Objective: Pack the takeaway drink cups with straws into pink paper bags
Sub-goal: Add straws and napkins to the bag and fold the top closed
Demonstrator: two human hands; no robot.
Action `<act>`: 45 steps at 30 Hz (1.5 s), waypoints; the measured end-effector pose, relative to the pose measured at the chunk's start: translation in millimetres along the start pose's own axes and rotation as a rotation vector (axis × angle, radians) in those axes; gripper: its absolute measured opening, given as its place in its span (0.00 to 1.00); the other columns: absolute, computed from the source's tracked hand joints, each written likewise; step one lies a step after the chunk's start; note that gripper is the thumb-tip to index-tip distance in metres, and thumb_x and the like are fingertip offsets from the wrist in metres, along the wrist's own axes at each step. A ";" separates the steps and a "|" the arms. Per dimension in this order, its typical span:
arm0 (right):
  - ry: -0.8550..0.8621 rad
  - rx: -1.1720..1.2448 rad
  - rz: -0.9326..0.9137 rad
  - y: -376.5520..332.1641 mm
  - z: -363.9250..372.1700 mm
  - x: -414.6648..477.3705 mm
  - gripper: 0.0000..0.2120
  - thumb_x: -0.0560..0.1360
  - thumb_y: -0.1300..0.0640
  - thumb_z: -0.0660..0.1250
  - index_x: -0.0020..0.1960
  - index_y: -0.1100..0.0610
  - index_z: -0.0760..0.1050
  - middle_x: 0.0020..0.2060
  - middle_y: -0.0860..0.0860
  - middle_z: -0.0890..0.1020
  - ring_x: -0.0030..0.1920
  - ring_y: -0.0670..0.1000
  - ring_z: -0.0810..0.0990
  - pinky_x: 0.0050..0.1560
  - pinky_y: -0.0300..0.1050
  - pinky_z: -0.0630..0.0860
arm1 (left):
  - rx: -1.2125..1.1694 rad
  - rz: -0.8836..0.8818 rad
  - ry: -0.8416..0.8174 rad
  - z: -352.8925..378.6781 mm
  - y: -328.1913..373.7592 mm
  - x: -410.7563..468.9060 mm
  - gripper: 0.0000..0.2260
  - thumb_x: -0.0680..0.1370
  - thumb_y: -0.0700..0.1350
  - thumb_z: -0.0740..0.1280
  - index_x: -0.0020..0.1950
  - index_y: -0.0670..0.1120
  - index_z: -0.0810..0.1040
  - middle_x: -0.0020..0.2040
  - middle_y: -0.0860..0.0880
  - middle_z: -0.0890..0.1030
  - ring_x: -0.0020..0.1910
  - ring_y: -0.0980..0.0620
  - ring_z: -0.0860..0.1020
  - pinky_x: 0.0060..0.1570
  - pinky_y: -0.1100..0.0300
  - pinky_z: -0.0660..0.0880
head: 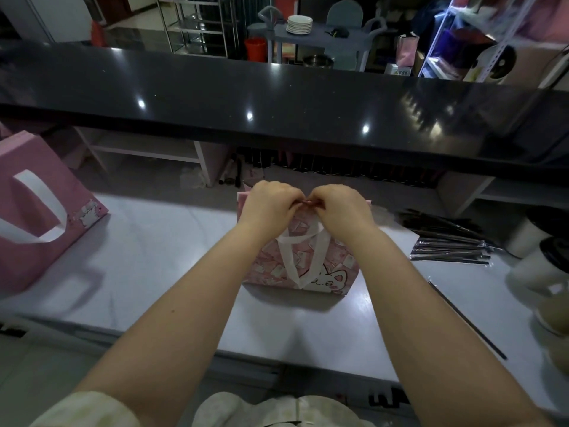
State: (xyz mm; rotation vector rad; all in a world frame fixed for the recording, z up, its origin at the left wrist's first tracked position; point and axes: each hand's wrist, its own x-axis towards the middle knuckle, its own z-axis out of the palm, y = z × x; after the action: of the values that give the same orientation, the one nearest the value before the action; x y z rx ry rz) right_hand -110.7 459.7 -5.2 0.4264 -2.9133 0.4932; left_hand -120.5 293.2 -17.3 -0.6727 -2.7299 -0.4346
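Note:
A pink paper bag (335,266) with a cat drawing and white handles stands in the middle of the white counter (147,266). My left hand (271,204) and my right hand (341,208) meet above it, fingers pinching the bag's top rim at its centre. What lies inside the bag is hidden. Black wrapped straws (449,248) lie in a pile to the right. Lidded takeaway cups (551,272) stand at the right edge, blurred.
A second pink bag (37,217) with a white handle stands at the far left. One loose straw (468,322) lies diagonally at the right front. A raised black bar top (277,97) runs across behind the counter.

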 end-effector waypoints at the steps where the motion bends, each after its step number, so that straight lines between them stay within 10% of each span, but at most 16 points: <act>1: 0.030 -0.012 -0.020 0.8 3.5 -1.8 0.10 0.76 0.61 0.64 0.53 0.54 0.81 0.48 0.51 0.83 0.52 0.56 0.78 0.52 0.51 0.71 | 0.006 -0.014 0.016 2.6 0.5 -1.8 0.10 0.80 0.47 0.64 0.56 0.49 0.83 0.51 0.50 0.84 0.53 0.47 0.80 0.54 0.51 0.69; 17: 0.103 -0.035 -0.018 14.4 1.6 -13.1 0.11 0.75 0.66 0.63 0.49 0.56 0.81 0.45 0.50 0.83 0.49 0.54 0.78 0.47 0.47 0.70 | 0.010 -0.090 0.102 -7.5 -19.3 -22.7 0.07 0.80 0.45 0.65 0.52 0.47 0.83 0.48 0.51 0.84 0.50 0.48 0.80 0.55 0.52 0.68; 25: 0.026 0.310 0.096 49.9 -18.1 -31.9 0.11 0.78 0.58 0.66 0.58 0.49 0.81 0.50 0.44 0.82 0.53 0.48 0.79 0.55 0.48 0.76 | -0.167 -0.106 0.136 -22.5 -49.7 -45.1 0.21 0.73 0.62 0.67 0.57 0.50 0.83 0.47 0.53 0.84 0.45 0.52 0.79 0.59 0.45 0.71; 30: 0.150 0.185 0.100 50.7 -8.1 -28.2 0.09 0.77 0.61 0.65 0.52 0.53 0.82 0.47 0.49 0.84 0.49 0.53 0.79 0.51 0.50 0.76 | -0.176 -0.139 0.187 -18.4 -50.5 -42.2 0.10 0.75 0.49 0.72 0.54 0.48 0.83 0.44 0.52 0.84 0.43 0.50 0.79 0.51 0.43 0.75; 37: 0.217 0.342 0.164 60.9 3.8 -31.5 0.09 0.75 0.63 0.68 0.49 0.53 0.83 0.45 0.46 0.84 0.49 0.51 0.81 0.52 0.51 0.78 | -0.387 -0.269 0.134 -21.3 -56.6 -49.6 0.19 0.71 0.50 0.76 0.60 0.51 0.81 0.51 0.57 0.80 0.50 0.58 0.76 0.49 0.69 0.71; 45: 0.333 0.620 0.249 75.2 7.3 -47.0 0.19 0.74 0.66 0.69 0.42 0.40 0.79 0.39 0.36 0.81 0.45 0.39 0.80 0.50 0.42 0.80 | -0.373 -0.363 0.173 -21.2 -59.5 -51.5 0.09 0.73 0.42 0.74 0.52 0.50 0.84 0.44 0.61 0.77 0.45 0.60 0.74 0.45 0.74 0.66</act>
State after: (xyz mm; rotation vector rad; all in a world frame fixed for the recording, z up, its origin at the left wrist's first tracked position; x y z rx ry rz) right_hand -89.7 537.1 -43.7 0.0320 -2.4481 1.3667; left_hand -101.5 214.8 -29.0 -0.1986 -2.6246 -1.0514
